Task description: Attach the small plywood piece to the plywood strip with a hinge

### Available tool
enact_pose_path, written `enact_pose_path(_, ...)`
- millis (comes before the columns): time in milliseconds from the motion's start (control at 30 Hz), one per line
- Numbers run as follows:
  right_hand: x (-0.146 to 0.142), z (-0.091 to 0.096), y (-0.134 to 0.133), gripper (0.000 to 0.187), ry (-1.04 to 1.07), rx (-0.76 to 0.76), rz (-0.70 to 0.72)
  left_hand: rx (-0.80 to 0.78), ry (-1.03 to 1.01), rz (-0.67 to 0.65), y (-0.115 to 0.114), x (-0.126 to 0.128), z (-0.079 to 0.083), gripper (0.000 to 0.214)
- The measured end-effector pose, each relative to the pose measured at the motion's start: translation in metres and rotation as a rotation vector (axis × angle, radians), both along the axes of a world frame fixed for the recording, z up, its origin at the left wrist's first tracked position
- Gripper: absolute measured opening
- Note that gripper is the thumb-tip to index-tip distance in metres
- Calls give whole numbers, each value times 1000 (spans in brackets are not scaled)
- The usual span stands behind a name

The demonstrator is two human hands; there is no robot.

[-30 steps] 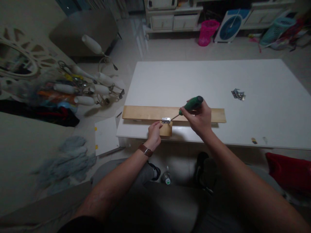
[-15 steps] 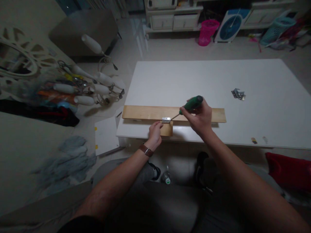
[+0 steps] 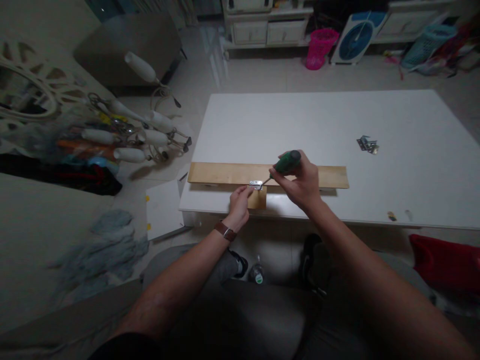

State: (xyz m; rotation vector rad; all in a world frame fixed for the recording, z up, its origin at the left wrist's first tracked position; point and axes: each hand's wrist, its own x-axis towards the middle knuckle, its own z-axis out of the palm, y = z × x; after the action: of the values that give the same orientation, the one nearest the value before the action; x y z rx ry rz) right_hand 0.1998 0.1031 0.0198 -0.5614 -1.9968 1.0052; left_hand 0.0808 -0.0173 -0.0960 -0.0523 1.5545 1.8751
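A long pale wooden board (image 3: 225, 174) lies across the front of the white table, with a small wooden block (image 3: 258, 199) against its near edge. A small metal hinge (image 3: 256, 183) sits over the joint between them. My left hand (image 3: 239, 202) is closed, its thumb and fingertips pinching at the hinge's left end, beside the block. My right hand (image 3: 302, 180) is wrapped round the handle of a green screwdriver (image 3: 287, 163). The screwdriver is tilted, its tip down at the right part of the hinge. Any screw under the tip is too small to make out.
Several loose hinges (image 3: 367, 144) lie in a pile on the white table (image 3: 318, 120), back right. Small bits (image 3: 392, 216) rest near its front edge. A plastic bottle (image 3: 257, 274) stands on the floor between my feet. A lamp with white shades (image 3: 140, 67) is left.
My right hand and the screwdriver handle have shifted left, and the tip has moved slightly left and down on the hinge. My left hand stays at nearly the same place.
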Motion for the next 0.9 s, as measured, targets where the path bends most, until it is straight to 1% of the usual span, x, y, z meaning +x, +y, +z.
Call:
enact_pose_path(167,-3,6,-3,31,-74,4,50,2,-27,-7,0,0,-7,29)
enact_pose_path(300,-5,9,-4,31,-143,14,42,-2,-40,-14,1,0,-9,33)
enact_pose_path(433,-9,8,-3,36,-141,-39,85,-22,-30,27,2,1,-7,30)
enact_pose_path(567,-13,11,-5,38,-132,-74,107,-17,-19,28,3,3,-4,24)
enact_pose_path(667,-14,16,-7,36,-139,-72,149,-26,-25,26,3,4,-4,22)
enact_pose_path(800,-12,19,-9,41,-134,-48,222,-26,-25,29,2,6,-3,20)
enact_pose_path(900,-12,15,-7,41,-149,-36,172,-24,-45,54,3,6,-1,18)
